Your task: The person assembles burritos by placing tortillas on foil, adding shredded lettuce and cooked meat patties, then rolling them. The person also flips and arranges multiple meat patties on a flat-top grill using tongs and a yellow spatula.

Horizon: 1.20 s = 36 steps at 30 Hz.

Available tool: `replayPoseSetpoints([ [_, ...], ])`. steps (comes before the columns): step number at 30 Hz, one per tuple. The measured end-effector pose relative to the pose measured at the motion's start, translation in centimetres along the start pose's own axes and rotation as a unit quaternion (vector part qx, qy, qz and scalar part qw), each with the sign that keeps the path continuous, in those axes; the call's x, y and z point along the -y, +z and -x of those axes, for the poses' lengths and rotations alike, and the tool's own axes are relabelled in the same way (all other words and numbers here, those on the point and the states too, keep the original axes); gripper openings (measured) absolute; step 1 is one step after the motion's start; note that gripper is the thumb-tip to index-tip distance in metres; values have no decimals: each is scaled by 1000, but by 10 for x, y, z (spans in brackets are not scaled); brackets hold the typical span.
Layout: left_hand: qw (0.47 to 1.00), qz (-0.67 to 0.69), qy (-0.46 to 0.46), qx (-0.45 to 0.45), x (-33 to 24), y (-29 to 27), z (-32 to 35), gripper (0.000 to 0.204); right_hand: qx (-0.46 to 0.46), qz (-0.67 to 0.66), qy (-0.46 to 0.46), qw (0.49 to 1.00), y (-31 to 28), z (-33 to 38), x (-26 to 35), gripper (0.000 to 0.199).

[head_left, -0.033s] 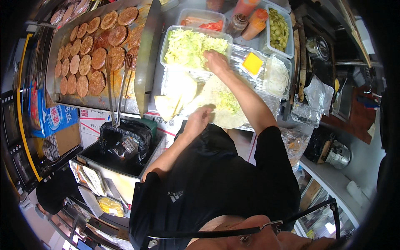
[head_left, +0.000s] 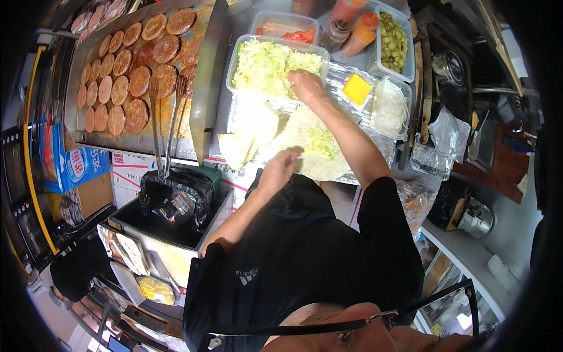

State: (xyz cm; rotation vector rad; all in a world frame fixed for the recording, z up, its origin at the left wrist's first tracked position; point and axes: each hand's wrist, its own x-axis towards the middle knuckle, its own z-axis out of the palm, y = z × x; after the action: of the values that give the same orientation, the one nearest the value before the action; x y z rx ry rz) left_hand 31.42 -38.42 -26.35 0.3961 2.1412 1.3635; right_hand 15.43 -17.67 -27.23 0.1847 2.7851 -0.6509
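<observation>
My right hand [head_left: 306, 87] reaches over the near right corner of a clear plastic tub [head_left: 230, 66]. Its fingers are closed in the shredded lettuce [head_left: 264, 63] there, and the fingertips are partly hidden. Below that forearm lies a round, pale tortilla [head_left: 322, 168], flat on the foil-covered counter, with a strip of lettuce shreds [head_left: 319, 144] across it. My left hand [head_left: 278, 171] is at the tortilla's near left edge, its fingers curled in. What they hold, if anything, is hidden. Beside it, strong light washes out some pale wrapping paper [head_left: 240, 149].
Left of the counter, a griddle [head_left: 205, 111] carries rows of browned patties [head_left: 138, 82], with metal tongs [head_left: 167, 135] over its front edge. Orange cheese slices [head_left: 356, 90], sliced onions [head_left: 390, 108], pickles [head_left: 392, 44], tomatoes [head_left: 299, 36] and sauce bottles [head_left: 359, 36] surround the lettuce. A black-lined bin [head_left: 176, 188] stands below.
</observation>
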Motion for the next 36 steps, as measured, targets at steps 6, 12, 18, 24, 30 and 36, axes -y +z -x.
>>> replayPoseSetpoints([
  [6, 999, 18, -16, -42, 23, -3, 10, 23, -140, -109, -92, 980, -2, 11, -24, 16],
  [12, 1000, -17, 6, -24, 37, -1, 3, 22, -137, -219, -3, 966, -41, 91, -20, 18],
  [18, 1000, -16, 24, -4, 20, 10, -21, 33, -100, -313, 67, 942, 5, 180, -53, 20],
  [24, 998, -51, 34, 28, 27, 41, -39, 41, -183, -195, 30, 963, 61, 214, -68, 25],
  [30, 995, -68, 64, 21, 29, 56, -37, 39, -136, -196, 57, 969, 78, 222, -81, 28],
  [36, 999, -24, 48, 5, 12, 41, -14, 34, -196, -154, 4, 968, 63, 226, -76, 32],
])
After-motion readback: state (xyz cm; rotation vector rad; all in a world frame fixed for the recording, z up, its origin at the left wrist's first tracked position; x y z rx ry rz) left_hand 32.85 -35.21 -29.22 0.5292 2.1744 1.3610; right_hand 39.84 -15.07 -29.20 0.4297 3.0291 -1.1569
